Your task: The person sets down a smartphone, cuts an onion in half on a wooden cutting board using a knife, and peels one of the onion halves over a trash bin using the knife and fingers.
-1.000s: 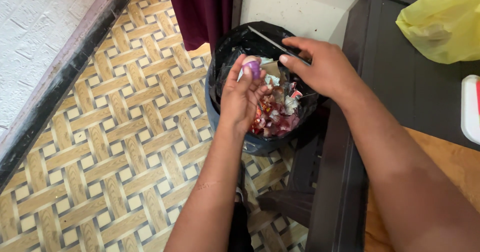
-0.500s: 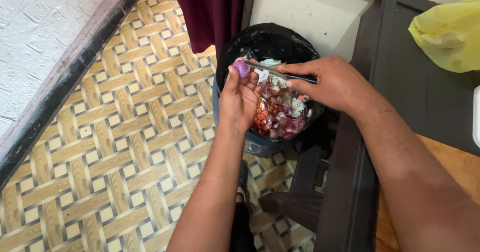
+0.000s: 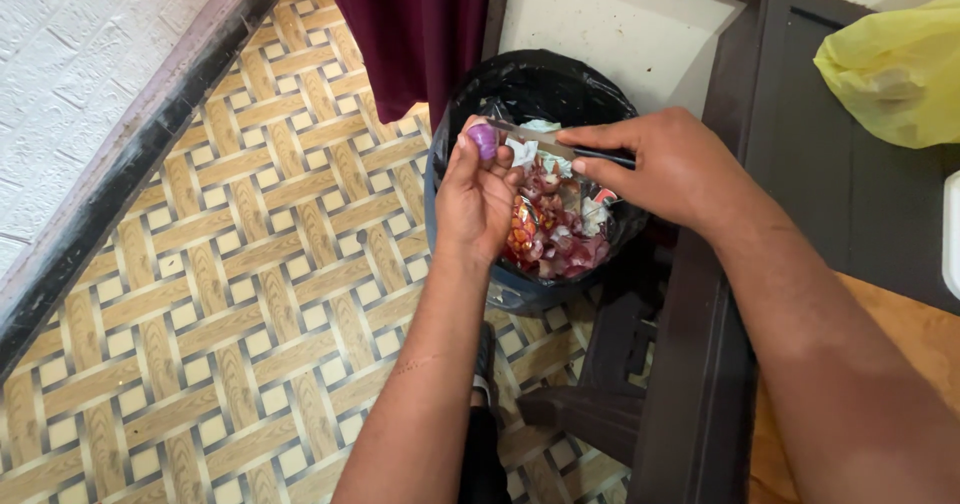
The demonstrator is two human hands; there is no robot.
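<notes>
Left hand (image 3: 478,199) pinching a small purple onion piece (image 3: 484,140) over the black bin (image 3: 470,104), right hand (image 3: 668,169) gripping a knife (image 3: 560,146) beside it, peelings (image 3: 560,234) piling inside the bin, yellow bag (image 3: 895,69) sitting right of the bin.

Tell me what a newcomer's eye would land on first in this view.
First, the two hands meeting over the black-lined bin at centre: the left hand pinches a small purple onion, and the right hand holds a knife toward it. Below them the bin is filled with reddish peels and scraps. Around that lie the woven-pattern yellow floor on the left and a yellow plastic bag at the upper right.
</notes>
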